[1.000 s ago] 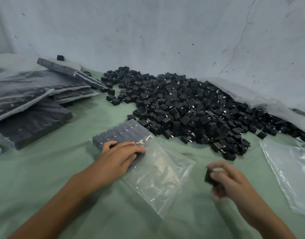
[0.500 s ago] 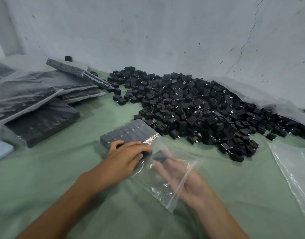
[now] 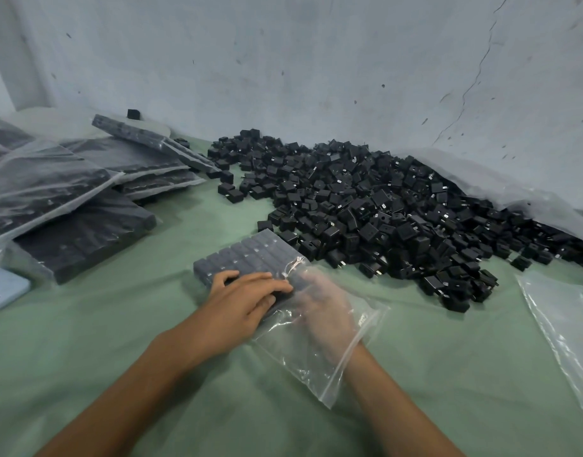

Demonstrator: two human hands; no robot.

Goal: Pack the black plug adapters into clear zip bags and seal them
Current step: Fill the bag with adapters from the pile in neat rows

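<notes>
A clear zip bag point(image 3: 316, 367) lies on the green cloth, its far end filled with neat rows of black plug adapters point(image 3: 250, 255). My left hand point(image 3: 247, 298) rests flat on the bag over the near row, fingers straight. My right hand point(image 3: 326, 311) is inside the bag up to the wrist, its fingertips at the end of the adapter rows. The plastic blurs it, so whether it holds an adapter is unclear. A big loose pile of black adapters point(image 3: 382, 209) lies just beyond the bag.
Several filled bags point(image 3: 86, 232) are stacked at the left. An empty clear bag point(image 3: 567, 324) lies at the right. A large plastic sack point(image 3: 514, 189) runs along the wall behind the pile. A pale blue device point(image 3: 3, 288) sits at the left edge.
My right hand carried an adapter from the right into the bag's mouth, then pushed deeper until its fingertips reached the rows. My left hand stayed on the bag.
</notes>
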